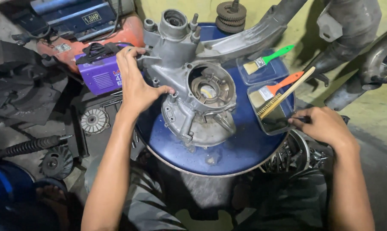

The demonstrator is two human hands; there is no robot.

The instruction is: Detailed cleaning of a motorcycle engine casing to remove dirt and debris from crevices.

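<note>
Left hand lies spread wide, palm down, on the left flank of a grey cast engine casing; fingers splayed over the casing's upper edge, thumb stretched toward its round opening. Nothing is gripped; the hand only presses against the metal. The casing sits just right of this hand, on the round blue drum top, which extends below and to the right of the wrist. Just beyond the left hand's fingers, a purple box-shaped machine. Right hand closed narrow around a thin dark handle that points left from the fingers into a clear tray of dark liquid; the tool's working end cannot be made out. In that tray, just left of and above the right hand, an orange-handled paintbrush and a wooden-backed bristle brush. Further up from the right hand, a second clear tray with a green-handled paintbrush. Stacked gears at the far drum edge, well apart from both hands.
</note>
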